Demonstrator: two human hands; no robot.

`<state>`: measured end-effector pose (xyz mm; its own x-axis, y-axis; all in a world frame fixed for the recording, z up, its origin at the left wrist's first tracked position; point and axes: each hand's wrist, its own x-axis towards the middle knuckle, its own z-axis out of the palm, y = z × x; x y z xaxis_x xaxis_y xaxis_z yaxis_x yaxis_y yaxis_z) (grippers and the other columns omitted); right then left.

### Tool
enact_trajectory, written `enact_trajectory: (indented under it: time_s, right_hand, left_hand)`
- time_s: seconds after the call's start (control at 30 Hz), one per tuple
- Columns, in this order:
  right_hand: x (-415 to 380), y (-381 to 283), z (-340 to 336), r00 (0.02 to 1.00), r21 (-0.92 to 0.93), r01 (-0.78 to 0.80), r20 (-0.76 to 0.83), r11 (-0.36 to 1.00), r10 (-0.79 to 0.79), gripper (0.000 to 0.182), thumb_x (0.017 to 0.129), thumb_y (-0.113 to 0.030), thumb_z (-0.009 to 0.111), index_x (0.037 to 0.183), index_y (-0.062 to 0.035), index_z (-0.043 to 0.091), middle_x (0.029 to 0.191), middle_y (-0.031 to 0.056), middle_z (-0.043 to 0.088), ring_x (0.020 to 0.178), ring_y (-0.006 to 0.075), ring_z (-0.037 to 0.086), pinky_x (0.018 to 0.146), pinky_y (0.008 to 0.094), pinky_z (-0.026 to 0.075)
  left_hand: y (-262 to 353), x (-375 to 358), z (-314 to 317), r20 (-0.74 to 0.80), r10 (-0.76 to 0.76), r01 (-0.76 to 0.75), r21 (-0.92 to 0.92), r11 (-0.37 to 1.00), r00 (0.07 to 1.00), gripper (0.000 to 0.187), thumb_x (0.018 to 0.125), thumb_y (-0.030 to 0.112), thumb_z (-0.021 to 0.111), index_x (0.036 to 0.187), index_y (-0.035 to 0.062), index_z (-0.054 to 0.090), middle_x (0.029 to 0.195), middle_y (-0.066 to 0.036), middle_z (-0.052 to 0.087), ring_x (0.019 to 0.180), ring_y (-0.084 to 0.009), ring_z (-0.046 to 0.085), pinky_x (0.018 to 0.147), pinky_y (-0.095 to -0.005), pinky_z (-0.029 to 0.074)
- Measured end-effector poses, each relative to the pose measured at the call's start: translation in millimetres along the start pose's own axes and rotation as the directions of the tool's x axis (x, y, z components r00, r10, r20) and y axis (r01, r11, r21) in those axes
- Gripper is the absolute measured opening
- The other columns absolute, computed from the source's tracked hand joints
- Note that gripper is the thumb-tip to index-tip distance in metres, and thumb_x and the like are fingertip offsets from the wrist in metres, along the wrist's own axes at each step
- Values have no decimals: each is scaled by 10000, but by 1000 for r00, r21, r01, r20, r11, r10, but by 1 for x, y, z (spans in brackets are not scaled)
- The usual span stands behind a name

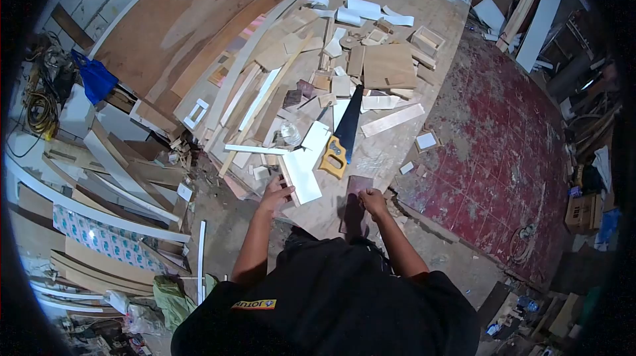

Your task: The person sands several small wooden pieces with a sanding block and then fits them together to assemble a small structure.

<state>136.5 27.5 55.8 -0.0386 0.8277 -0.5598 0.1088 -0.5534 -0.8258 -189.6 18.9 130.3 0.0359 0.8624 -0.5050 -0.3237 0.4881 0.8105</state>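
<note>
My left hand grips the near left edge of a white-faced board, its fingertips over the edge. My right hand is closed on the right edge of a flat, dark reddish-brown strip; its material is hard to make out. Between the hands and a little farther off lies a handsaw with a yellow handle, its dark blade pointing away. A narrow white strip touches the board's far left corner. Beside it sits a clear plastic-looking container.
Wood offcuts and a brown square panel cover much of the worktable. White curled strips lie at its far end. Long boards run along the left side. A dusty red floor is to the right; curved boards lean at left.
</note>
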Motion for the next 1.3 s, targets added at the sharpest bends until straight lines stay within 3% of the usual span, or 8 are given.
enact_trajectory:
  time_s: [0.27, 0.37, 0.63, 0.73, 0.9, 0.97, 1.07, 1.3]
  right_hand:
    - [17, -17, 78, 993, -87, 53, 109, 995, -43, 148, 842, -157, 669, 781, -26, 637, 648, 41, 604, 559, 128, 546, 543, 290, 444]
    - [20, -23, 101, 996, -238, 69, 80, 969, -51, 191, 833, -174, 684, 746, -18, 619, 647, 45, 599, 577, 138, 552, 554, 298, 445]
    - [47, -20, 169, 989, -190, 147, 53, 971, -139, 189, 752, -161, 713, 799, -22, 594, 720, 79, 617, 660, 174, 590, 630, 315, 475]
    - [75, -33, 213, 932, -504, 340, 63, 794, -358, 222, 757, -185, 675, 871, -5, 612, 809, 191, 644, 810, 361, 634, 742, 423, 504]
    - [121, -81, 294, 730, -781, 520, 197, 344, -655, 296, 798, -131, 580, 1074, -26, 597, 1074, 194, 620, 962, 374, 588, 819, 455, 501]
    - [129, -96, 317, 761, -874, 449, 265, 186, -592, 358, 813, -168, 559, 1153, -58, 574, 1133, 189, 599, 1025, 387, 568, 890, 514, 445]
    - [137, -104, 337, 767, -914, 396, 279, 84, -577, 284, 896, -186, 447, 1128, -116, 595, 1092, 151, 620, 1067, 351, 577, 884, 490, 428]
    - [116, -101, 339, 775, -913, 393, 264, 110, -575, 271, 857, -185, 541, 1103, -74, 568, 1050, 174, 618, 961, 374, 608, 816, 493, 475]
  left_hand:
    - [21, 26, -62, 307, -5, 107, -318, 942, 952, 634, 828, 113, 670, 1379, 38, 366, 1257, -108, 549, 1134, -236, 561, 982, -393, 448]
    - [7, 43, -97, 287, -74, 166, -313, 935, 955, 638, 824, 112, 676, 1378, 45, 367, 1240, -104, 556, 1129, -235, 564, 967, -388, 457]
    - [5, 40, -176, 185, -120, 165, -255, 953, 975, 584, 842, 127, 653, 1347, 55, 369, 1246, -113, 546, 1130, -271, 562, 964, -441, 456]
    - [21, 26, -201, 129, -27, 67, -320, 945, 991, 561, 828, 123, 674, 1312, 64, 396, 1215, -108, 560, 1110, -255, 566, 942, -428, 467]
    - [37, 6, -258, -26, 88, -91, -323, 942, 996, 537, 810, 118, 699, 1265, 65, 418, 1181, -96, 568, 1091, -244, 565, 926, -414, 475]
    - [38, 2, -282, -117, 68, -101, -303, 948, 991, 578, 816, 121, 689, 1311, 75, 393, 1241, -104, 531, 1165, -263, 528, 958, -434, 449]
    - [56, -10, -290, -242, 84, -160, -315, 935, 967, 563, 819, 131, 693, 1298, 79, 402, 1235, -103, 535, 1147, -256, 539, 955, -436, 451]
    - [57, 11, -289, -336, 16, -142, -352, 925, 942, 445, 849, 68, 649, 1240, 51, 437, 1152, -87, 557, 1070, -238, 562, 914, -411, 474]
